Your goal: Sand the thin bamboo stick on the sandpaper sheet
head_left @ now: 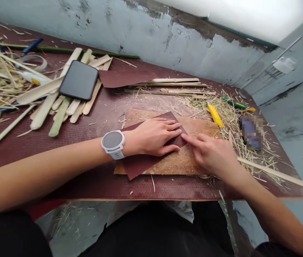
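My left hand [155, 136], with a white watch [113, 141] on its wrist, lies palm down with fingers stretched out. Beneath it is a dark red-brown sheet that looks like sandpaper [135, 166], set askew on a worn wooden board [167, 165]. My right hand [214, 151] is at the board's right side. Its index finger points out and touches the sheet's right edge, close to my left fingertips; the other fingers are bent, and I see nothing held in them. A long pale bamboo strip [277, 174] runs out from beside the right wrist.
A yellow utility knife [215, 114] and a green-handled tool [234, 103] lie among shavings [248, 160] at right. At left, a black phone [79, 80] rests on bamboo slats [44, 112]. Another brown sheet [124, 77] lies behind. The table's front edge [151, 199] is near my lap.
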Available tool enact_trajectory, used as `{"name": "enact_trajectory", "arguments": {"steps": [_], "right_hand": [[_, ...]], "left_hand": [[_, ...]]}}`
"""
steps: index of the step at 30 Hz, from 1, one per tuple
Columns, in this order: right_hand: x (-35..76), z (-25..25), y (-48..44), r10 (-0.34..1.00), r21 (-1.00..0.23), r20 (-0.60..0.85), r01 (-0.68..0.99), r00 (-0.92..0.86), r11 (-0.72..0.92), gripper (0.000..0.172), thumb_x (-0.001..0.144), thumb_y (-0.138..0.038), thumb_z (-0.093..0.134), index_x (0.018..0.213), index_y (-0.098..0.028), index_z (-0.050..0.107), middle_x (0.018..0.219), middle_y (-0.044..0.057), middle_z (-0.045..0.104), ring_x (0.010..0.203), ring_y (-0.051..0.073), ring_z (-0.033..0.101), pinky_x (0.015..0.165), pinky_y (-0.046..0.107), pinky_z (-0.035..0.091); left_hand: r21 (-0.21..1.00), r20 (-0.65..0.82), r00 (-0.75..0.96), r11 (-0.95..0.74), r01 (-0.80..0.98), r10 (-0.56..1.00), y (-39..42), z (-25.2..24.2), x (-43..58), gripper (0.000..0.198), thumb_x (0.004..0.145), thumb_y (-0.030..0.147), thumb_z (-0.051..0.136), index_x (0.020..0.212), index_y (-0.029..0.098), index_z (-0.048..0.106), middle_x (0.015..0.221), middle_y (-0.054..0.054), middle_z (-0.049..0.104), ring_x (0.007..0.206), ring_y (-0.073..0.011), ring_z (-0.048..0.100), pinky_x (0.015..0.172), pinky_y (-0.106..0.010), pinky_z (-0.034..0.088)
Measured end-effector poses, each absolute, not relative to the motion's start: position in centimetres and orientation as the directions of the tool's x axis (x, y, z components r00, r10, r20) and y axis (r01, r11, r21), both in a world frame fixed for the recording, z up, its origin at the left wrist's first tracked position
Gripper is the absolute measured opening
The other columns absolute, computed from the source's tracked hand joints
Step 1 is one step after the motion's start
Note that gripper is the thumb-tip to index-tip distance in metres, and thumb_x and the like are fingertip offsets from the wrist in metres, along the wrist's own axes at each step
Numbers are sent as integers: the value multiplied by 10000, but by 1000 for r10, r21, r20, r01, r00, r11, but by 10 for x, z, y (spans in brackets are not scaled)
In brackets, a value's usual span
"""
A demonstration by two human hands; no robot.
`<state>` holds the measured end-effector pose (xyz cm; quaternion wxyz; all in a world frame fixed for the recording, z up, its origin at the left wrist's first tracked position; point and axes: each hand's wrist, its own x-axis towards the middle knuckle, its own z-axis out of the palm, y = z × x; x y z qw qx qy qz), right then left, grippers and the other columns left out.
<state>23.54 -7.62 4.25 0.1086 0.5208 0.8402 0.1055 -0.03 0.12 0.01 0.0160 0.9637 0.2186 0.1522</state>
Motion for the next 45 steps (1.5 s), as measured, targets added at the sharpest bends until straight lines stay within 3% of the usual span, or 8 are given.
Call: {"name": "enact_trajectory", "arguments": {"steps": [14, 18, 22, 27, 31, 35, 40, 45], "right_hand": [[228, 49, -75, 852, 308, -173, 794, -495, 524, 561, 1037, -250, 477, 1583, -370, 519, 1064, 43, 729, 720, 153, 666, 563, 331, 221], [224, 50, -75, 893, 393, -133, 804, -430, 446, 547, 1039, -268, 465, 1576, -350, 533, 1065, 57, 729, 685, 168, 659, 549, 342, 204], [224, 51, -78, 830, 364, -202, 747, -520, 556, 588, 1020, -242, 503, 1600, -343, 502, 1084, 71, 728, 725, 165, 677, 555, 333, 216], [227, 54, -74, 907, 458, -114, 789, -405, 410, 528, 1048, -246, 447, 1561, -315, 555, 1037, 78, 734, 659, 172, 656, 535, 332, 181], [224, 57, -73, 875, 412, -170, 774, -454, 482, 512, 1050, -292, 477, 1549, -373, 556, 1013, 46, 738, 671, 174, 675, 541, 326, 178], [221, 57, -73, 923, 456, -131, 805, -361, 379, 500, 1054, -282, 457, 1534, -358, 574, 1011, 65, 743, 676, 177, 680, 541, 327, 174], [222, 57, -77, 853, 368, -193, 770, -486, 522, 530, 1039, -272, 483, 1552, -392, 550, 1024, 36, 741, 674, 156, 667, 550, 326, 202], [226, 55, -76, 891, 399, -148, 799, -429, 450, 531, 1049, -264, 455, 1561, -362, 554, 1045, 42, 739, 694, 166, 675, 550, 334, 206]], "left_hand": [[103, 263, 864, -903, 417, 429, 5, 1, -1, 668, 1061, 608, 488, 1470, 93, 603, 1520, -161, 602, 1440, -336, 566, 1199, -469, 468], [104, 268, 851, -892, 441, 452, 6, -1, -1, 764, 1042, 679, 480, 1476, 59, 586, 1524, -180, 591, 1419, -342, 584, 1194, -461, 469], [106, 246, 850, -884, 454, 466, 6, -2, -1, 754, 1042, 631, 515, 1517, 46, 541, 1550, -177, 564, 1442, -328, 565, 1227, -431, 429], [107, 233, 845, -876, 470, 482, 5, -2, -1, 850, 1034, 716, 477, 1527, 25, 531, 1595, -195, 501, 1478, -328, 527, 1268, -408, 373], [134, 221, 849, -878, 460, 479, 6, -2, -1, 866, 1032, 717, 480, 1534, 12, 520, 1602, -193, 488, 1494, -317, 509, 1282, -399, 358], [146, 221, 843, -871, 469, 491, 6, -1, -1, 876, 1022, 725, 487, 1539, 19, 519, 1596, -203, 496, 1476, -347, 526, 1270, -440, 380], [156, 217, 862, -888, 433, 458, 7, 1, -2, 800, 1034, 635, 518, 1537, 13, 515, 1600, -208, 486, 1505, -322, 495, 1284, -426, 361], [125, 216, 855, -882, 454, 471, 3, 1, -2, 794, 1036, 638, 501, 1524, 12, 530, 1601, -221, 480, 1496, -340, 504, 1280, -435, 360]]}}
